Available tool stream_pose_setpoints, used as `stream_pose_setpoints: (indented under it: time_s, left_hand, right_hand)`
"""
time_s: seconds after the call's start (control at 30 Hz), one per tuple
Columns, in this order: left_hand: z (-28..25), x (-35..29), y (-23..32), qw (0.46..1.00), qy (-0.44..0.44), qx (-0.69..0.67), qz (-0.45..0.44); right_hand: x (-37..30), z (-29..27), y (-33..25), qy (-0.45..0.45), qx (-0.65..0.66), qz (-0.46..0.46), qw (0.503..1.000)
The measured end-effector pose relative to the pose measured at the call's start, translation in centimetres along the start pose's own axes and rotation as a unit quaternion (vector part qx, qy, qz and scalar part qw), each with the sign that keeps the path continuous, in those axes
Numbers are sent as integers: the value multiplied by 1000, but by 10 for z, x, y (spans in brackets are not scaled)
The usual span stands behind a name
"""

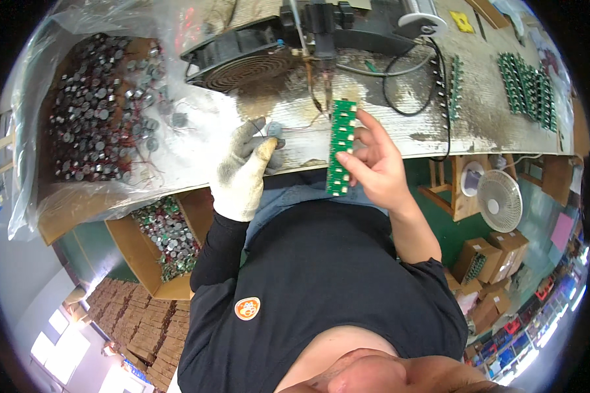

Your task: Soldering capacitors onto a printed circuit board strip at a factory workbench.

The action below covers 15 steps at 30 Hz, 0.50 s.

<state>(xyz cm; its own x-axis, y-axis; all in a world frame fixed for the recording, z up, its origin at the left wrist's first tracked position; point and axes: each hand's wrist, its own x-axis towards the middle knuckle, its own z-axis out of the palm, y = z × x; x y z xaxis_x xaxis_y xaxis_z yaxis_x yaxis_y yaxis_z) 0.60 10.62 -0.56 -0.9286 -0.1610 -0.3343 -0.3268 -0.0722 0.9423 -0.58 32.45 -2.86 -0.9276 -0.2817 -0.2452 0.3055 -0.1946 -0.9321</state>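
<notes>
My left hand point(241, 173), in a white glove with grey fingertips, pinches a small round grey part with thin wires point(275, 129) above the near edge of the bench. Its reddish wires run right toward the tip of an upright soldering iron point(328, 92). In my bare right hand point(379, 164) is a long green circuit board strip point(341, 147), gripped at its right edge between thumb and fingers. The strip stands lengthwise away from me, its far end close beside the iron's tip. Small pale components line it.
Many round parts with wires lie in a plastic-lined box point(88, 108) at left. A black fan point(242, 62) and a solder wire spool point(423, 19) stand at the back. More green board strips point(528, 92) lie at right. Below the bench are a carton point(137, 255) and a white fan point(499, 200).
</notes>
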Motion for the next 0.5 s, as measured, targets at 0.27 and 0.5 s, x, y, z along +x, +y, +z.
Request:
stream_pose_setpoints:
  time_s: [0.27,0.5]
  left_hand:
    - [28,-1,-11,997,-62,7,-42]
    - [41,10,-7,998,-46,35,-33]
  right_hand:
    - [2,4,0,-20,18,3,1000]
    - [2,4,-3,-26,17,8,999]
